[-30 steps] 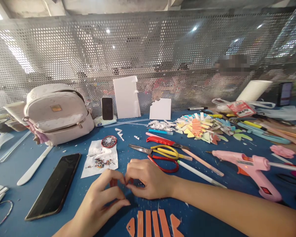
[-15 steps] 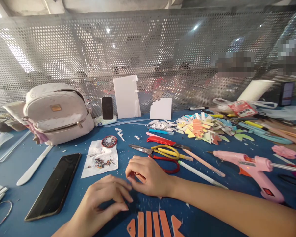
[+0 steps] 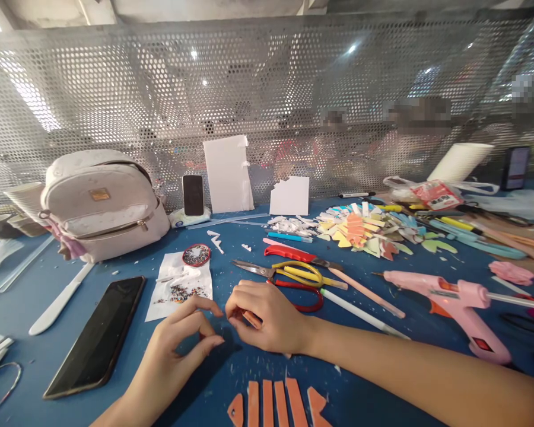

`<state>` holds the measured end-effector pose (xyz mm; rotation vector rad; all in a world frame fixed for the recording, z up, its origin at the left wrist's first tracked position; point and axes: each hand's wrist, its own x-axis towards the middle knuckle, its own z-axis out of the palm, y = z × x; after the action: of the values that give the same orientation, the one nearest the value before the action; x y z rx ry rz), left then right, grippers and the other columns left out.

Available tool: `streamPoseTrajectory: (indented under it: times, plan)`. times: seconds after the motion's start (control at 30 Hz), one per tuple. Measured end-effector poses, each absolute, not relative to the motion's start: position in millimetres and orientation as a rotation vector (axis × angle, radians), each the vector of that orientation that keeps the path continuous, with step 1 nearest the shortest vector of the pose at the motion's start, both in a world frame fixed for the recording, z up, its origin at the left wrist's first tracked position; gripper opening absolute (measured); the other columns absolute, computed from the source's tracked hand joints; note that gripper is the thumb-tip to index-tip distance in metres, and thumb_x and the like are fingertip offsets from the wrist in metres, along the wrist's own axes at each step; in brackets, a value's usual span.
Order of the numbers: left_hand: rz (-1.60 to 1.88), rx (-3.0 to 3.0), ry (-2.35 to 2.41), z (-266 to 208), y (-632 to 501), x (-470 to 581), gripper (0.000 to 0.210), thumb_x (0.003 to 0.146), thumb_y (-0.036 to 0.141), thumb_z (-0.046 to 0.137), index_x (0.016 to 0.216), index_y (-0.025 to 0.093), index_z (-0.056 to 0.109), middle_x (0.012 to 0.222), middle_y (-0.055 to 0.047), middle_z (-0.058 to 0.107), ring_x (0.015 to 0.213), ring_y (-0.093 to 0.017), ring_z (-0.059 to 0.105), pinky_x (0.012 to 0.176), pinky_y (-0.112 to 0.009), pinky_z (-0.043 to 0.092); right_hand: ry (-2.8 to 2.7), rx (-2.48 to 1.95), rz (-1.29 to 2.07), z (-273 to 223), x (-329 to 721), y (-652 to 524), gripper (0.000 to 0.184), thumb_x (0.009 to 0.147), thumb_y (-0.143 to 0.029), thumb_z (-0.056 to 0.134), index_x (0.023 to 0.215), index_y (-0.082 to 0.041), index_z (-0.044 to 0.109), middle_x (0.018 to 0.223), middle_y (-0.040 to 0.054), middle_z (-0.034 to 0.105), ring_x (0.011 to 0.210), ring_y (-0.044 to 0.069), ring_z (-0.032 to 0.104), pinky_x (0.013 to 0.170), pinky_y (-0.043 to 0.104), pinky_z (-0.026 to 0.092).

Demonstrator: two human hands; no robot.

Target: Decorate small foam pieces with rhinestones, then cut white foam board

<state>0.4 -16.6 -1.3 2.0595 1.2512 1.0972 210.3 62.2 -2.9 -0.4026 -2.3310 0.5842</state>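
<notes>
Curled around a small orange piece [image 3: 251,319], my right hand [image 3: 267,314] rests on the blue table [image 3: 231,385]; most of the piece is hidden by the fingers. My left hand [image 3: 182,338] is just to its left, thumb and fingers apart with nothing between them. In front of both hands lie several flat orange strips [image 3: 267,403] in a row. A pointed orange piece with a hole [image 3: 235,409] sits at the row's left end, and a notched orange piece [image 3: 317,408] at its right end. Scissors [image 3: 289,279] lie just beyond my right hand.
White paper [image 3: 160,296] holds dark crumbs near a round red-rimmed tin [image 3: 196,255]. A phone [image 3: 98,338], white knife [image 3: 62,299] and backpack [image 3: 102,201] are left. Right are a pink glue gun [image 3: 454,302], red-handled cutter [image 3: 289,255] and coloured scraps [image 3: 356,228]. Perforated metal stands behind.
My left hand has drawn slightly left, away from my right hand, and its fingers have spread and lifted. My right hand stays in place with the orange piece.
</notes>
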Motion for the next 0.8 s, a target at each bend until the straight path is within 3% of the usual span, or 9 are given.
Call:
streamPoseTrajectory:
  times: [0.17,0.63,0.8]
  plan:
    - [1.014,2.037,1.195,-5.7,-13.5,3.0,0.022,0.093,0.018,0.063,0.072,0.022,0.058,0.094,0.001,0.069,0.086,-0.014,0.066,0.079,-0.022,0.048,-2.349,-0.345,0.584,-2.0,210.6,61.5,0.006,0.088,-0.014,0.055,0.087,-0.020,0.056,0.077,-0.0012,0.060,0.072,0.014,0.051,0.067,0.026,0.038]
    - [0.959,1.905,1.172,-0.2,-12.5,5.9,0.021,0.091,0.021,0.065,0.071,0.021,0.063,0.089,0.000,0.071,0.084,-0.014,0.066,0.079,-0.023,0.048,-2.256,-0.407,0.876,4.5,212.4,62.5,0.007,0.086,-0.013,0.058,0.084,-0.019,0.060,0.072,-0.0031,0.052,0.064,0.011,0.047,0.061,0.023,0.039]
    - [1.092,1.540,1.221,-0.3,-9.0,2.3,0.023,0.091,0.030,0.064,0.071,0.020,0.068,0.103,-0.006,0.073,0.089,-0.018,0.069,0.081,-0.026,0.052,-2.160,-0.449,1.019,6.2,212.1,62.6,0.007,0.086,-0.013,0.056,0.086,-0.019,0.060,0.078,-0.0022,0.055,0.063,0.009,0.048,0.059,0.021,0.041]
